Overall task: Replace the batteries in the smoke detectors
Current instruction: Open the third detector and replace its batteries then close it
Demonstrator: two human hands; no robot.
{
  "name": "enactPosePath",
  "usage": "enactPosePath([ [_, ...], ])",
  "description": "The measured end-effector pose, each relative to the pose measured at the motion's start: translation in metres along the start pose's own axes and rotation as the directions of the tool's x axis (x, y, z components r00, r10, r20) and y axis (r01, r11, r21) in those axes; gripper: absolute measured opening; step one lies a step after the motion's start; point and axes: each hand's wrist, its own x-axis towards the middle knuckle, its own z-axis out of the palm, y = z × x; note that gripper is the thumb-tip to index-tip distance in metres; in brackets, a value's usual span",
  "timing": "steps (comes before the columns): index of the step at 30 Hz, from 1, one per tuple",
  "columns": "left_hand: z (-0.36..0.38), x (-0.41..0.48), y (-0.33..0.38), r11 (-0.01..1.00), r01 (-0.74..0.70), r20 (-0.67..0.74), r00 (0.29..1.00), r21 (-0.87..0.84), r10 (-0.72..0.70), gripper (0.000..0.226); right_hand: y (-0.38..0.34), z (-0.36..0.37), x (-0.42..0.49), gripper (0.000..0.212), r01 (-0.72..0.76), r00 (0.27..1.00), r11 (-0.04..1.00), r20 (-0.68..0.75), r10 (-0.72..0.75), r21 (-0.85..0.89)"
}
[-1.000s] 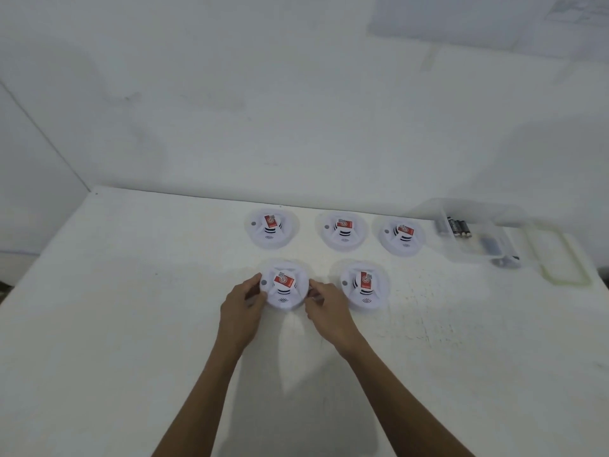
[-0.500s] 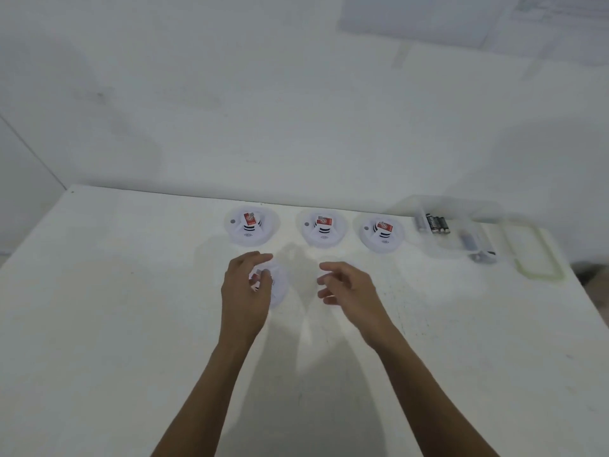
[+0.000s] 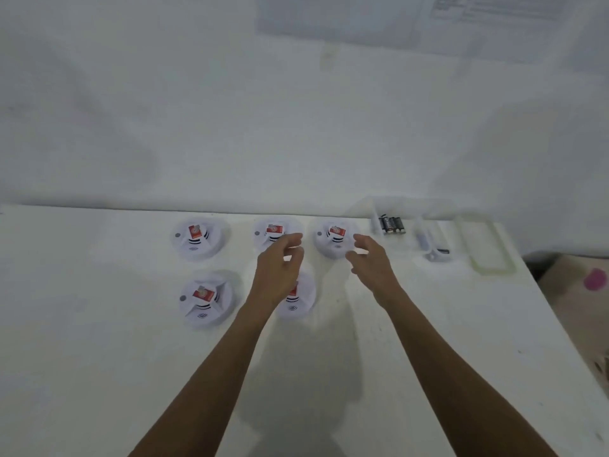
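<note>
Both empty and half-open, the left hand (image 3: 276, 270) and right hand (image 3: 370, 263) flanked a round white plastic smoke detector (image 3: 331, 247), probably to grasp it.

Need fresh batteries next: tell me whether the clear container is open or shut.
Open. The clear container has no lid on; the lid lies beside it.

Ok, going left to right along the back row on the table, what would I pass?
Left smoke detector → middle smoke detector → right smoke detector → batteries → container lid.
</note>
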Motion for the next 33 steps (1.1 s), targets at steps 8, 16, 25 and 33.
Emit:
enactPosePath([
  [8, 0.051, 0.051, 0.012, 0.955, 0.226, 0.214, 0.94, 0.192, -0.265, 0.044, 0.01, -0.008, 0.031, 0.073, -0.032, 0.988, 0.999, 0.148, 0.032, -0.002],
  [16, 0.068, 0.058, 0.015, 0.934, 0.272, 0.146, 0.939, 0.233, -0.31, 0.039, 0.021, -0.004, 0.03, 0.065, -0.009, 0.989, 1.0, 0.147, 0.006, 0.022],
  [25, 0.04, 0.013, 0.04, 0.967, 0.205, 0.04, 0.976, 0.151, -0.213, 0.038, 0.013, -0.01, -0.027, 0.042, 0.037, 0.999, 0.871, -0.039, -0.021, 0.489],
  [33, 0.015, -0.055, 0.059, 0.977, 0.215, -0.025, 0.976, 0.005, -0.215, 0.037, 0.004, -0.03, -0.091, 0.025, 0.022, 0.998, 0.791, 0.032, -0.052, 0.611],
])
